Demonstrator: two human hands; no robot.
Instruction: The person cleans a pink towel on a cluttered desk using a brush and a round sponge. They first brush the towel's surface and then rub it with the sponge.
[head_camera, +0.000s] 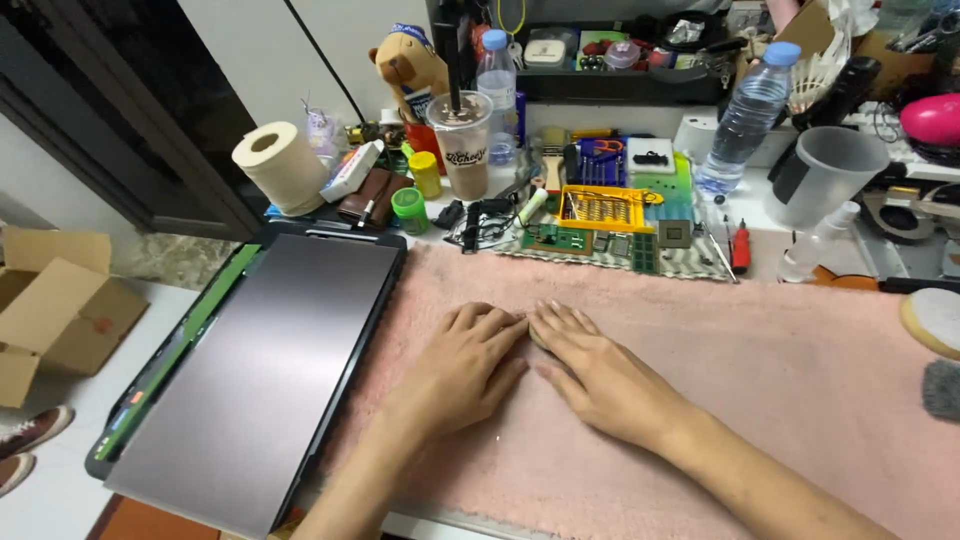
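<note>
Toilet roll (277, 165) at the back left, beside a plush toy (410, 65) and an iced drink cup (463, 140). Yellow bit case (603, 208) among circuit boards (560, 240); further right, water bottle (745, 115) and a translucent measuring jug (825, 175). Cardboard box (60, 305) down on the floor.

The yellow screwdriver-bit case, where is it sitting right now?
In the head view, the yellow bit case lies at the back of the table, beyond both hands, beside the green circuit board and left of the clear water bottle.

Open towel around the fingers, clutter beyond

Ahead of the fingers (505, 322), bare pink towel (760, 350) leaves passage right; a grey panel (270, 370) blocks left, and circuit boards (590, 240) and cup (462, 140) crowd the counter (760, 205) beyond.
</note>
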